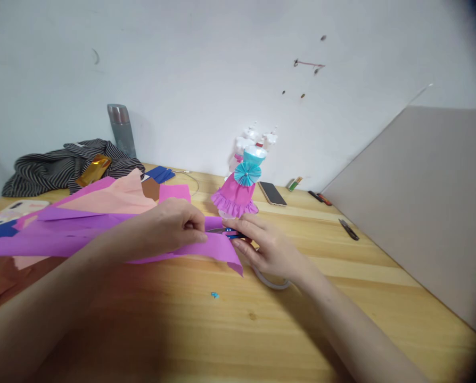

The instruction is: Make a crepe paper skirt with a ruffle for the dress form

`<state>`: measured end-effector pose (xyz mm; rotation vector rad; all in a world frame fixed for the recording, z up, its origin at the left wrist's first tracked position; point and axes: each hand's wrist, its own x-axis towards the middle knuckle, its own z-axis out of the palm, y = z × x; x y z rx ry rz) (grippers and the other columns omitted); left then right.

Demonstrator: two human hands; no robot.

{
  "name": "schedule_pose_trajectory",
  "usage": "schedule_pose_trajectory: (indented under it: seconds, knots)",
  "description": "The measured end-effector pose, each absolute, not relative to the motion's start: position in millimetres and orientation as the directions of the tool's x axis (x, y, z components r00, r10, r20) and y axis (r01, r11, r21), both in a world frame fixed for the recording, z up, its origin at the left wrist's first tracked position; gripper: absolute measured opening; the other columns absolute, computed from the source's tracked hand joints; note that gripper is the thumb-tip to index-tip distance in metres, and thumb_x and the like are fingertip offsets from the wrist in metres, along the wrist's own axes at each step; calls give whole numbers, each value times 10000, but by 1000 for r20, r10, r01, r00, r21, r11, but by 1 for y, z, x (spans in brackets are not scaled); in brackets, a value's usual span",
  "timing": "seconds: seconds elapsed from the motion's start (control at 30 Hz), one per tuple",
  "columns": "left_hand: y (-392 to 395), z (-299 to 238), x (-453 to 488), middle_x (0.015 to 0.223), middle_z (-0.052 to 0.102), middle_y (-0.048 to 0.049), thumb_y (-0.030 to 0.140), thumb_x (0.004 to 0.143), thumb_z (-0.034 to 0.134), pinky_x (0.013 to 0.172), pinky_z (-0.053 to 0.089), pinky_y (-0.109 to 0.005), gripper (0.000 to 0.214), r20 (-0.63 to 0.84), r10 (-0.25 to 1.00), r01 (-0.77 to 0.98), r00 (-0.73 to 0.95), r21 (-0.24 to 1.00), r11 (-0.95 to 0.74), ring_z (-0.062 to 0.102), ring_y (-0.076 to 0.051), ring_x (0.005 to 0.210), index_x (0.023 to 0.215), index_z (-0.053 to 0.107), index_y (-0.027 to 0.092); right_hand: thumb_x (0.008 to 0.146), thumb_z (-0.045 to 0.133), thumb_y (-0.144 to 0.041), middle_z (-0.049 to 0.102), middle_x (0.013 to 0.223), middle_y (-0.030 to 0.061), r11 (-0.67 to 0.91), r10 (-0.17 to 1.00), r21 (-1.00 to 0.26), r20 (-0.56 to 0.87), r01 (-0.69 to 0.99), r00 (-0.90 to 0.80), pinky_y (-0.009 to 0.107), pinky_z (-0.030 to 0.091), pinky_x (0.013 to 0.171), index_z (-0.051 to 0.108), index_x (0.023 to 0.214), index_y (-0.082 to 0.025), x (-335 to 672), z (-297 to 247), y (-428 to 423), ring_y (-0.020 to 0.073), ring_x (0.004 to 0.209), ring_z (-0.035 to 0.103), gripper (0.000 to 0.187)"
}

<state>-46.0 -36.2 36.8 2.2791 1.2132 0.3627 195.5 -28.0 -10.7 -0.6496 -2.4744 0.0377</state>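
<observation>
I have the purple paper (70,229) stretched across the left and middle of the wooden table (182,340), its right end parted around the scissors (229,231). I judge it light and limp, quick to crease and easily torn; I'd pinch it flat by an edge close to the blades, never bunch it.

My left hand (180,226) has its fingers curled in, thumb and forefinger apparently pinching the sheet just beside the blade tips. My right hand (268,247) has its fingers closed around the scissors' handles — how wide the blades stand, I cannot tell.

Under the right hand lies a tape roll (276,285); nearer me, small blue scraps (214,294). Just beyond the hands stands a figure in a pink-and-blue paper dress (240,191), with a phone (272,193) to its right. Further out are a cutter knife (349,230), a striped cloth (42,173) and a grey bottle (122,133).

Brands, labels, writing — I can read none.
</observation>
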Motion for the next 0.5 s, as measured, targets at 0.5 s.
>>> schedule_pose_trajectory:
  seconds: [0.5]
  knots:
    - [-41,41,-46,546,455,29,283,780,488,483,226,-241,222,19,832,702,554,526,-480,360,-93,517,639,605,156,957,439,-238,598,853,67,898,433,-196,554,394,-711,289,485,633,524,1225,-188,199,-13,-26,171,739,564,286]
